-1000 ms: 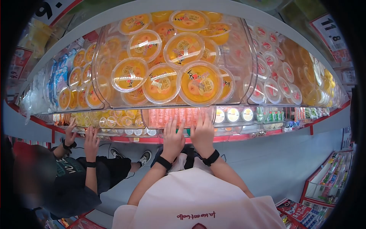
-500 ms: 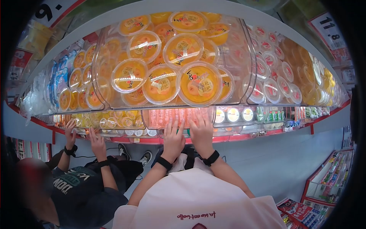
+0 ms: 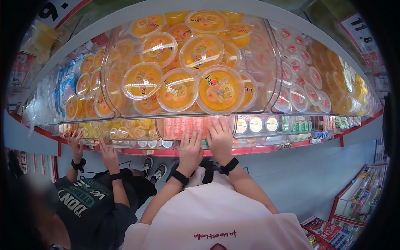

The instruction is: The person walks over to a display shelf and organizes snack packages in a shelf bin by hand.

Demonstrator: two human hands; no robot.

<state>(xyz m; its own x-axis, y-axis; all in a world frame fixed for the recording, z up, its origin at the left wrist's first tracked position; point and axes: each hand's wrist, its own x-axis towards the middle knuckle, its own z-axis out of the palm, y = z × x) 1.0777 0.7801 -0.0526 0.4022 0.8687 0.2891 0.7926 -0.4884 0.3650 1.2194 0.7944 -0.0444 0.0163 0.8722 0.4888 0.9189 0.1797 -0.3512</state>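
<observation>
My left hand (image 3: pixel 191 151) rests with its fingers stretched out on the front edge of a clear bin of pink packets (image 3: pixel 177 126). Beside it, my right hand (image 3: pixel 220 141) lies on the same bin, fingers spread and reaching a little further in over the packets. Neither hand holds anything that shows. Just above them, a large clear bin holds several round tubs with orange contents (image 3: pixel 220 89). White-lidded cups (image 3: pixel 255 124) stand to the right of my right hand.
At the left, a person in a dark printed shirt (image 3: pixel 79 199) has both hands at the shelf front. Red-lidded cups (image 3: pixel 298 98) fill a bin on the right. Another display case (image 3: pixel 354 196) stands at the lower right, over the grey floor (image 3: pixel 287 179).
My right hand has shifted slightly, its fingers a bit further over the pink packets. The person at the left has moved closer to the shelf and to the right. My left hand has barely moved.
</observation>
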